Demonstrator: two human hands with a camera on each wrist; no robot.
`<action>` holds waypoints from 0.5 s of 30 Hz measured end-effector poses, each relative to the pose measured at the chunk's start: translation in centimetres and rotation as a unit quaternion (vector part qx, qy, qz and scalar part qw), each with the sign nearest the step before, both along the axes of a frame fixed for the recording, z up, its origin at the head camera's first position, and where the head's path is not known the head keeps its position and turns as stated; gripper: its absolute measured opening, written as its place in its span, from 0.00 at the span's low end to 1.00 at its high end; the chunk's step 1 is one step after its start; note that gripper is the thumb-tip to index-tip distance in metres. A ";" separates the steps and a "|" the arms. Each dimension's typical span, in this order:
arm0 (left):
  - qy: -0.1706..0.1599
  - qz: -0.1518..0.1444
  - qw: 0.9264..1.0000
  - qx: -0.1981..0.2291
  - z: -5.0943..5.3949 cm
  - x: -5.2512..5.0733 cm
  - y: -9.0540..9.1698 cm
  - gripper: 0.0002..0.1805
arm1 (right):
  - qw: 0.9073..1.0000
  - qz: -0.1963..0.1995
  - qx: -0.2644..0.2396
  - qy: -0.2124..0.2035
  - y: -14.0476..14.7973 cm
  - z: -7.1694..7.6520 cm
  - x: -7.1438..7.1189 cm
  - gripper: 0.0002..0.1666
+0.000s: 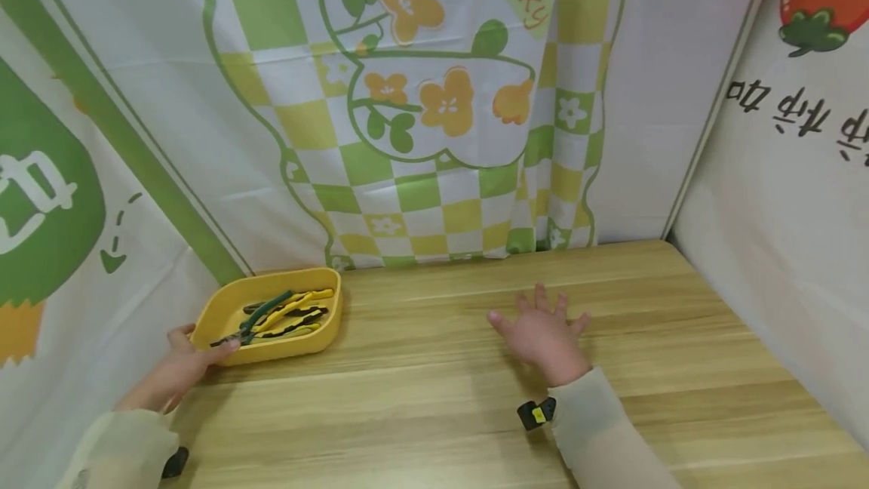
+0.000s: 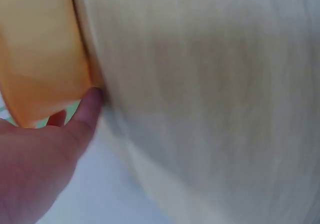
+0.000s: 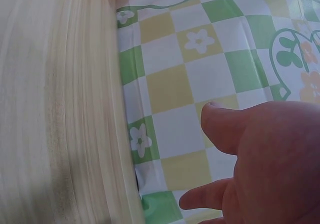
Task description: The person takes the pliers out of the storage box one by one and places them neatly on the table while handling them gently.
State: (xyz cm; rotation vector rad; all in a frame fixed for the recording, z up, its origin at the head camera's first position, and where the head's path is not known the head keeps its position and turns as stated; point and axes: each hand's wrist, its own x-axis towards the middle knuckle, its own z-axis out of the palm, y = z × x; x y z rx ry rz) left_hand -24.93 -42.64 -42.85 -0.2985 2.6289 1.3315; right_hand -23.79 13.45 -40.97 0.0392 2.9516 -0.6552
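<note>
A yellow tray [image 1: 281,353] with rounded corners stands at the back left of the table. My left hand [image 1: 178,370] grips its near left corner, thumb at the front side and fingers round the left end. The left wrist view shows this hand [image 2: 55,149] against the tray's wall [image 2: 45,44]. Inside lie several slim wavy yellow-and-black pieces [image 1: 299,315] and a dark green handle-like piece [image 1: 267,311]; their kind is unclear. Towards the right, my right hand [image 1: 543,334] has its fingers spread and holds nothing. Whether it touches the table cannot be told.
The wood-grain table [image 1: 421,398] meets a checked, flowered curtain [image 1: 434,195] at the back. White printed cloth walls close in on the left [image 1: 156,247] and right [image 1: 774,195]. Black bands [image 1: 536,414] sit at both wrists.
</note>
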 end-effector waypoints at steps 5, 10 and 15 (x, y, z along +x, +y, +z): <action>0.022 -0.057 0.994 -0.092 0.5 -0.4 -0.6 0.65 | 1.000 0.004 0.011 -0.007 0.2 -0.1 -0.1 0.58; 0.052 -0.138 0.987 -0.070 0.0 -1.8 -2.0 0.65 | 1.000 0.005 0.004 -0.009 0.2 -0.1 -0.2 0.58; 0.060 -0.157 0.986 0.002 -0.8 -2.6 -2.6 0.65 | 1.000 0.008 0.004 -0.010 0.0 -0.3 -0.5 0.59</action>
